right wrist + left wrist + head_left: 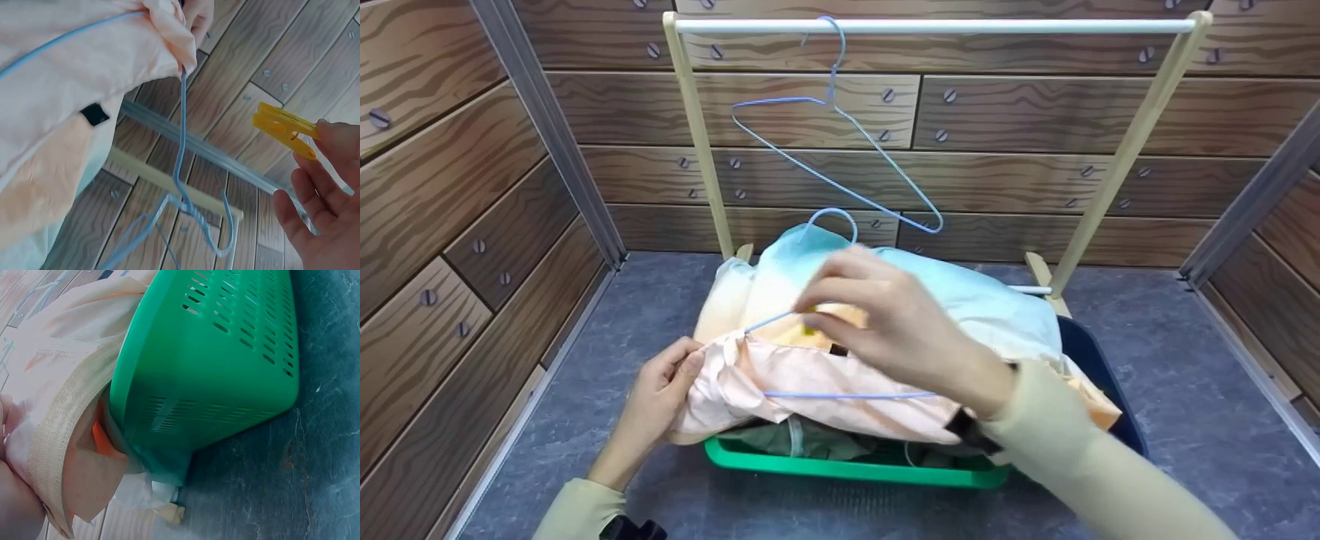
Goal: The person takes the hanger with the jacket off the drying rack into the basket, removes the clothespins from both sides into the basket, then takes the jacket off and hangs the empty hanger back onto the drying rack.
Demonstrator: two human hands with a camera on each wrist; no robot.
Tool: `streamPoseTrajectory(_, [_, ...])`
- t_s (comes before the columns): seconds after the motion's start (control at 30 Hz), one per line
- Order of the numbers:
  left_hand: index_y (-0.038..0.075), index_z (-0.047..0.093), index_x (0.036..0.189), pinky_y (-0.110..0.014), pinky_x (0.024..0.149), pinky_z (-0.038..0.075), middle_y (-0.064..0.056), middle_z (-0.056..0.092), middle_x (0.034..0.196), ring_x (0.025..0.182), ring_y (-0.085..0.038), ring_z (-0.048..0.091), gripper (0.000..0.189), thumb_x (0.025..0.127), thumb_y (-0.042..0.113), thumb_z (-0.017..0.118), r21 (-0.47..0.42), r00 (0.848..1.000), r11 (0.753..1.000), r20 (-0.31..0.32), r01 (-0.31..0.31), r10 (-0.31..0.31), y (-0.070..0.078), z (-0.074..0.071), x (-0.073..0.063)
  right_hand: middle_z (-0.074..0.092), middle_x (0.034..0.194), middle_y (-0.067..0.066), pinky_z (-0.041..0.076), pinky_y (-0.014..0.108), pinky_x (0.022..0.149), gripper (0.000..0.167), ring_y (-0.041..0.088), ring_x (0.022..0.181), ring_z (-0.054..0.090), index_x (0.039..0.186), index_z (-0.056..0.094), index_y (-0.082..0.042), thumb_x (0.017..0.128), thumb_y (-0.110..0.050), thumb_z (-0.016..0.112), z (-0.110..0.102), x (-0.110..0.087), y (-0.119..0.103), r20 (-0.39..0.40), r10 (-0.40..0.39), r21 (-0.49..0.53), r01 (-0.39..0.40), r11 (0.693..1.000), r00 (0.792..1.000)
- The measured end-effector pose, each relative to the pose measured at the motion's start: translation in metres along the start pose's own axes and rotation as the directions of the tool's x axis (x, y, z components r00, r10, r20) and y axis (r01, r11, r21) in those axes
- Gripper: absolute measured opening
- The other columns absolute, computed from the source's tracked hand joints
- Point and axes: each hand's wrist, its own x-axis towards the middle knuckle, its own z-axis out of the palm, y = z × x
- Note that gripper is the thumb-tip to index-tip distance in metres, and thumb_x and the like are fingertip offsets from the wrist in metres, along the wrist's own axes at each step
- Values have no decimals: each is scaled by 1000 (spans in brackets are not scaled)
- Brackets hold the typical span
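Observation:
My left hand [660, 386] pinches the left edge of a garment [825, 416] that fades from pale pink and peach to aqua. A blue wire hanger [183, 129] lies against the garment, its lower bar crossing the pink fabric and its hook [832, 213] rising at the back. In the right wrist view, a yellow clothespin [284, 129] sits between the thumb and fingertips of my right hand [326, 197]. From the head view that hand is over the middle of the garment and hides most of the clothespin. A woven beige band [73, 399] edges the cloth near my left hand.
Beneath the garment stands a green basket [855, 470] with dark green cloth [832, 442] inside. A dark blue basket [1087, 345] is to the right. Behind, another blue hanger [832, 82] hangs from the white rail [997, 27] of a rack. Wood-patterned walls [997, 120] enclose the sides and back.

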Motion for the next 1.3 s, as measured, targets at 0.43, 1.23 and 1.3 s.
streamPoseTrajectory(0.43, [-5,65,97,-23,65,48,-10,65,88,76,-13,58,15,101,0,51,-24,1000,1000,-6,17,-17,-1,1,-2,66,116,-4,43,28,93,34,15,108,55,119,68,-8,87,-12,77,-79,-54,8,-65,185,-181,-194,964,981])
streamPoseTrajectory(1.23, [-4,65,95,-23,64,48,-8,64,84,75,-13,58,16,101,-1,50,-31,1000,999,-6,9,-9,-4,1,-1,66,117,12,39,41,84,43,28,104,53,122,66,-8,81,-5,79,-164,-204,71,-241,452,-574,-502,647,859])
streamPoseTrajectory(1.3, [-4,64,95,-23,64,48,-8,64,84,74,-13,58,16,101,-2,50,-33,1000,999,-6,3,-3,-4,1,-2,66,116,13,40,44,82,45,29,103,53,121,66,-6,79,-3,80,-165,-215,78,-225,460,-587,-497,639,859])
